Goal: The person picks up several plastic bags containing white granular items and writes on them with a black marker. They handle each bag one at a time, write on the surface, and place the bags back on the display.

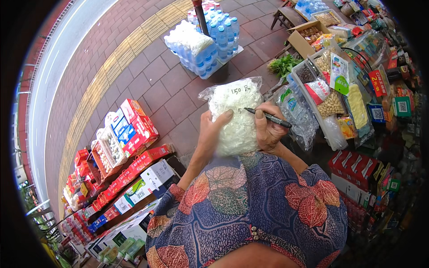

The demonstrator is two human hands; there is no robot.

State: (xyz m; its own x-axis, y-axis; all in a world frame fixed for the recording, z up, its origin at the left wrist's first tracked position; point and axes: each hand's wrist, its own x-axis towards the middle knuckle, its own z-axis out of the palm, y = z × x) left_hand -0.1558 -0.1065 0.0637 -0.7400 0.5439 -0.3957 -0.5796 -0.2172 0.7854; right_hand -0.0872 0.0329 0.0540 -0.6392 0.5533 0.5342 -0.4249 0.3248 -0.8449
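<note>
A clear plastic bag packed with white material (236,134) is held up in front of my chest. Black handwriting runs across its upper part, with a further mark near its middle. My left hand (214,124) grips the bag's left side, the thumb lying on its front. In my right hand (268,129) is a black marker pen (273,120), its tip at the bag's surface beside the middle mark. The same hand rests against the bag's right side. What exactly fills the bag cannot be made out.
Shrink-wrapped water bottles (214,37) stand on the paving ahead, around a dark post (200,16). Egg baskets (109,150) and red cartons (139,124) are at left. A divided plastic bin (310,88) of dry goods and leafy greens (283,65) sit at right.
</note>
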